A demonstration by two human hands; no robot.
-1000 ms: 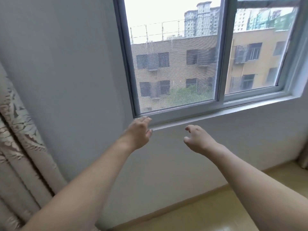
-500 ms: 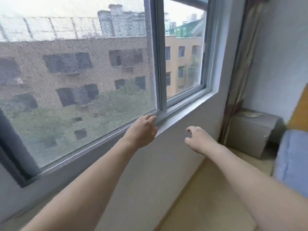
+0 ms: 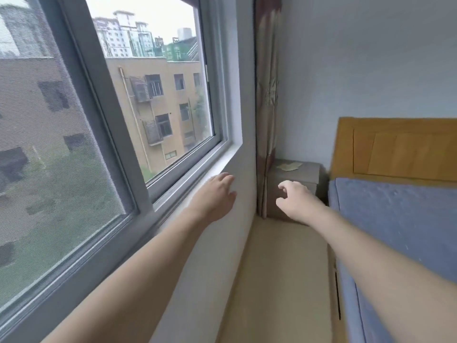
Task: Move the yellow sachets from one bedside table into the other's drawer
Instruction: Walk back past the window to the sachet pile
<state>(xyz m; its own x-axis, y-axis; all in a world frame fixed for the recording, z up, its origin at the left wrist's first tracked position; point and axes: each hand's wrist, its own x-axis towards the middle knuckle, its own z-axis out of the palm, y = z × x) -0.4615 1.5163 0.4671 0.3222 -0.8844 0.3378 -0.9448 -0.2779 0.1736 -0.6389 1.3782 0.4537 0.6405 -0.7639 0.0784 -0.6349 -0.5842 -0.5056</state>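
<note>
Left hand (image 3: pixel 217 194) held out near window sill (image 3: pixel 197 179), fingers relaxed, empty; right hand (image 3: pixel 296 201) loosely curled, empty, raised in front of table (image 3: pixel 306 178); likely reaching ahead while approaching; sachets (image 3: pixel 289 166) lie on tabletop, toward back-left corner, beside curtain (image 3: pixel 265 107); bed (image 3: pixel 400 219) to right.

We have just 1 view, from the head. It looks forward and down along the wall toward the bedside table (image 3: pixel 293 184), with the window (image 3: pixel 103 134) close on its left.
</note>
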